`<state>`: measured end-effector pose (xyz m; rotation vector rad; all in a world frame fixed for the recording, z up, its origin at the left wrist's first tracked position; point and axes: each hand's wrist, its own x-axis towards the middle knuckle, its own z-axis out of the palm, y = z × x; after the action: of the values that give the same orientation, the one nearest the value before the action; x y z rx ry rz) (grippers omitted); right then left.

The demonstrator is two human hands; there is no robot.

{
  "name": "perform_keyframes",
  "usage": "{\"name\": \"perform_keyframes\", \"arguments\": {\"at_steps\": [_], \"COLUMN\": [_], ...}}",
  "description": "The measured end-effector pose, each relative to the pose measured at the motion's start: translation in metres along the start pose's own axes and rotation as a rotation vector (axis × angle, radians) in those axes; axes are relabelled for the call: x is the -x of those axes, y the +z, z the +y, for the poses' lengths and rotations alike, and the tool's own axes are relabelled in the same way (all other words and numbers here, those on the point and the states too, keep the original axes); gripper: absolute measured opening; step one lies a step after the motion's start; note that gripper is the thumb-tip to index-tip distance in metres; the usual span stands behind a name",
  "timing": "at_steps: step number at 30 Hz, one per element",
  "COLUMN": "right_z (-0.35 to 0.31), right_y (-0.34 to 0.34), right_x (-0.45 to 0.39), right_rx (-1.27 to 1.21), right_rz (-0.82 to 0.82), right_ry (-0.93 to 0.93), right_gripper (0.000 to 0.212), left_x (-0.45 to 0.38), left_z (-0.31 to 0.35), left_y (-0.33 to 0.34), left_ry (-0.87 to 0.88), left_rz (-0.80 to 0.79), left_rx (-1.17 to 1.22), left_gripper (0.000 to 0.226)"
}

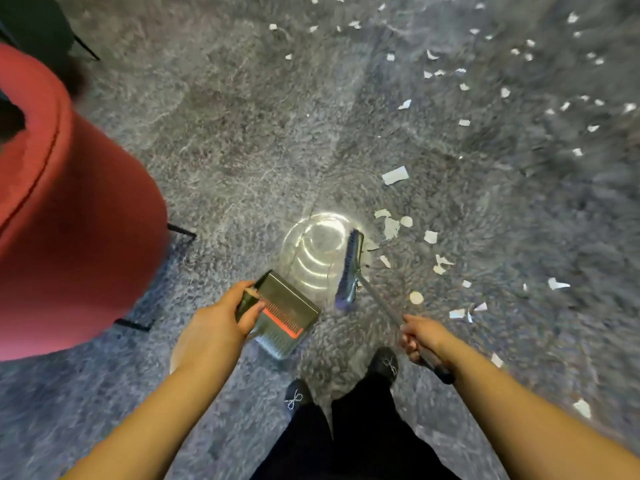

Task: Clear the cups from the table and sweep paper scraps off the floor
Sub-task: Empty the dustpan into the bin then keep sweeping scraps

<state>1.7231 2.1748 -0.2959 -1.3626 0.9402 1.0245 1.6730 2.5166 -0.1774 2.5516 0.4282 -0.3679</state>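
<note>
left hand (214, 327) grips dustpan (284, 313); right hand (420, 336) grips broom (351, 268) handle, bristles on floor beside paper scraps (391, 226).

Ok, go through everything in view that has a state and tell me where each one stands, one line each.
left hand: grips the dustpan's handle.
right hand: grips the broom's handle.
dustpan: held beside the broom, no scraps visible in it.
broom: head down at the floor, angled.
paper scraps: scattered on the floor, unswept.
red chair: standing at left.
</note>
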Motion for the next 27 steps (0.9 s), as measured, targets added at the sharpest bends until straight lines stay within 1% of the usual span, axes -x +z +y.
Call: {"name": "perform_keyframes", "arguments": {"at_steps": [2,5,11,12,15,18,22,27], "right_z": [0.004,0.007,0.002,0.000,-0.007,-0.017,-0.028,-0.042], "right_y": [-0.023,-0.059,-0.131,-0.142,-0.169,-0.192,-0.217,-0.228], "right_x": [0.008,0.016,0.015,0.014,0.015,0.017,0.025,0.034], "right_rx": [-0.057,-0.080,-0.149,-0.148,-0.144,-0.122,-0.149,-0.307], "right_rz": [0.048,0.100,0.152,0.170,0.219,0.258,0.247,0.155], "right_ry": [-0.001,0.003,0.024,0.029,0.032,0.046,0.020,-0.071], "right_gripper": [0.049,0.051,0.046,0.044,0.025,0.021,0.025,0.036], "left_x": [-0.009,-0.022,-0.044,-0.048,-0.056,-0.067,-0.084,-0.100], "left_z": [0.019,0.044,0.087,0.097,0.126,0.155,0.187,0.221], "left_y": [0.005,0.009,0.026,0.031,0.043,0.055,0.067,0.070], "left_ry": [0.066,0.141,0.140,0.142,0.171,0.186,0.181,0.204], "left_rz": [-0.012,-0.017,0.043,0.047,0.032,0.027,0.028,0.024], "left_rx": [-0.029,-0.083,-0.058,-0.044,-0.044,-0.060,-0.060,-0.028], "left_gripper": [0.046,0.046,0.046,0.045,0.045,0.046,0.048,0.048]}}
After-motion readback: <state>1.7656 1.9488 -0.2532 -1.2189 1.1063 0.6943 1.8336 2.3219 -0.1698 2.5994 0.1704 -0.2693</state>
